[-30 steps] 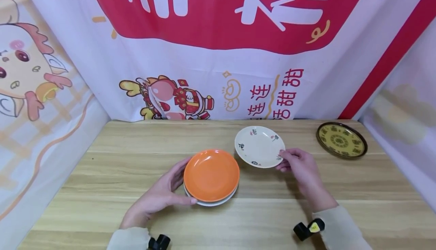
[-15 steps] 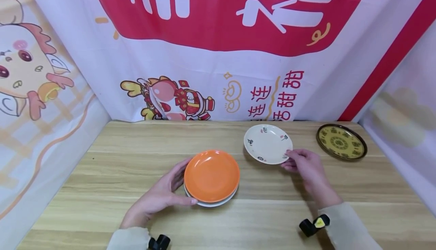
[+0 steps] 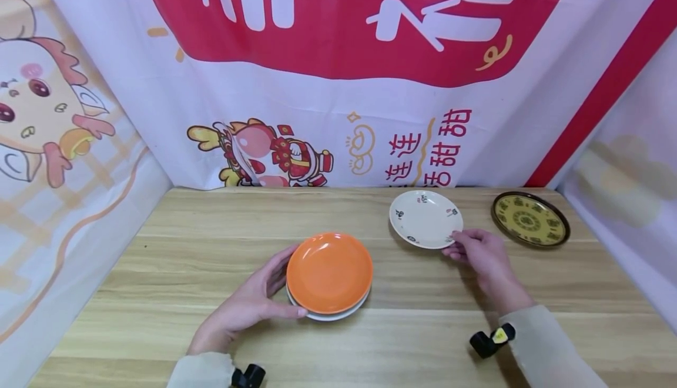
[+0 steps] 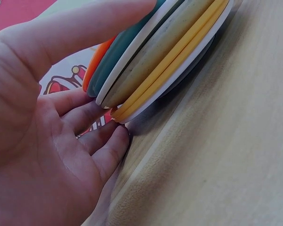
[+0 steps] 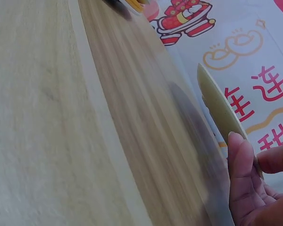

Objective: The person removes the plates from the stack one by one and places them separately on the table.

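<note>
fingers of the right hand pinch one white plate; the left hand holds one plate stack.

The orange plate has a smooth, glossy, ceramic-looking face with bright highlights, while the olive plate edge below it looks mottled and duller beside the smooth yellow rims. The white plate appears smoothly glazed on top (its underside, seen from the right wrist, reads more matt). The patterned plate has a shiny dark rim. The bench shows smooth, low-sheen wood grain; the backdrop is softly creased, printed cloth, and the sleeves are matt fabric
</note>
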Demonstrator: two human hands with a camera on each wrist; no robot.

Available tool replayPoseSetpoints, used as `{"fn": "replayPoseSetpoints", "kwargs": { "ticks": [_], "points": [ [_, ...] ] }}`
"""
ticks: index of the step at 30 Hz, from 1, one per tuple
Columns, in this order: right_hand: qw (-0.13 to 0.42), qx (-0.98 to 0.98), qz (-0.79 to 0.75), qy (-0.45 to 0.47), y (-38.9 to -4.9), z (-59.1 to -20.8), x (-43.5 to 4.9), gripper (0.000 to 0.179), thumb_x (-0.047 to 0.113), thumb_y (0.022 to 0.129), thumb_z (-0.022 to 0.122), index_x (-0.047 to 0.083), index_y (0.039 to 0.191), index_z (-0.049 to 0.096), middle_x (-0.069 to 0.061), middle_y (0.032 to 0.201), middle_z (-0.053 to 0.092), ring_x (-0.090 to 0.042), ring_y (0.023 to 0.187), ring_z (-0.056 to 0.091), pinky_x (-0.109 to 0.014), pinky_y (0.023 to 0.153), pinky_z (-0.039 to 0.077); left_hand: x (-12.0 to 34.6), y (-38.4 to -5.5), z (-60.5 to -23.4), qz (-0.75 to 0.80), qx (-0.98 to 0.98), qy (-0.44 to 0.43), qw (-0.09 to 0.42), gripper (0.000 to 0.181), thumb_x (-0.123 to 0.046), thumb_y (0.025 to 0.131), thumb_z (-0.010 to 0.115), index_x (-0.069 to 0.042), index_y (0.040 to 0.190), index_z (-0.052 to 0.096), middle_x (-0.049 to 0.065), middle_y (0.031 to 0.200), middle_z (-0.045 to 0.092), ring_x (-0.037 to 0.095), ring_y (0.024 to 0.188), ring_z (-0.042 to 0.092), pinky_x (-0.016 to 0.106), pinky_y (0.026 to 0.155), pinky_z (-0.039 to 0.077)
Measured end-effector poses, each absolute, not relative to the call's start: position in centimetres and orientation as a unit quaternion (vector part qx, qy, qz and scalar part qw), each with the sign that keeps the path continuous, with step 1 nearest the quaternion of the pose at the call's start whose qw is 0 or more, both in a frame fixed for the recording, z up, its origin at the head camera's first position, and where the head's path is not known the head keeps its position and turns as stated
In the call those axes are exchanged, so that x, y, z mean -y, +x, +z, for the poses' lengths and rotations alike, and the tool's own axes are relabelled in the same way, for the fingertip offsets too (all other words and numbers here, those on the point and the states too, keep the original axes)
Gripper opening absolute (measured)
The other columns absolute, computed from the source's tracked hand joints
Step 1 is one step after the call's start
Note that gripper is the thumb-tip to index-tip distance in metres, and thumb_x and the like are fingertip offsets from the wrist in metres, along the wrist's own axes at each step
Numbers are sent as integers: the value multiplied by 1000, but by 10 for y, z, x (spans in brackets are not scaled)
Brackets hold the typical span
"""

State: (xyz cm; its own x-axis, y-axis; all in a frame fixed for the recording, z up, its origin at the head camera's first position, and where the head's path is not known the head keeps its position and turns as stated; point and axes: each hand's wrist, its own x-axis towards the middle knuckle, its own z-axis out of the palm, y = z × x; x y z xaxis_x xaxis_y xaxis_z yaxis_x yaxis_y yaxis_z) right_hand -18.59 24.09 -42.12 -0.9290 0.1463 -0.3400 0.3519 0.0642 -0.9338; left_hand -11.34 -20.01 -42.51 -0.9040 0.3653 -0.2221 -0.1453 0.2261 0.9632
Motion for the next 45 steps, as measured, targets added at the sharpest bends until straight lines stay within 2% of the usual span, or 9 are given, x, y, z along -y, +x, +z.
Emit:
{"fn": "replayPoseSetpoints", "kwargs": {
  "ticks": [8, 28, 45],
  "points": [
    [72, -706, -681, 181, -190, -425, -252, 33, 11, 111, 56, -10, 135, 51, 1, 80, 76, -7, 72, 77, -23, 76, 68, 200, -113, -426, 617, -756, 67, 209, 113, -16, 79, 97, -27, 169, 30, 0, 179, 27, 33, 168, 23, 55, 138, 21],
    [84, -689, -675, 248, -199, -424, -275, 55, 15, 112, 55, -9, 159, 38, 3, 80, 75, -7, 74, 78, -23, 80, 68, 200, -113, -425, 615, -758, 72, 205, 113, -16, 79, 96, -26, 170, 29, 0, 179, 27, 32, 168, 23, 54, 138, 21],
    [80, -669, -692, 259, -203, -424, -279, 56, 11, 111, 55, -10, 159, 36, 2, 76, 77, -9, 72, 79, -26, 80, 69, 199, -112, -425, 618, -756, 64, 206, 113, -16, 78, 97, -26, 169, 31, 1, 179, 27, 31, 168, 23, 54, 139, 20]
  ]
}}
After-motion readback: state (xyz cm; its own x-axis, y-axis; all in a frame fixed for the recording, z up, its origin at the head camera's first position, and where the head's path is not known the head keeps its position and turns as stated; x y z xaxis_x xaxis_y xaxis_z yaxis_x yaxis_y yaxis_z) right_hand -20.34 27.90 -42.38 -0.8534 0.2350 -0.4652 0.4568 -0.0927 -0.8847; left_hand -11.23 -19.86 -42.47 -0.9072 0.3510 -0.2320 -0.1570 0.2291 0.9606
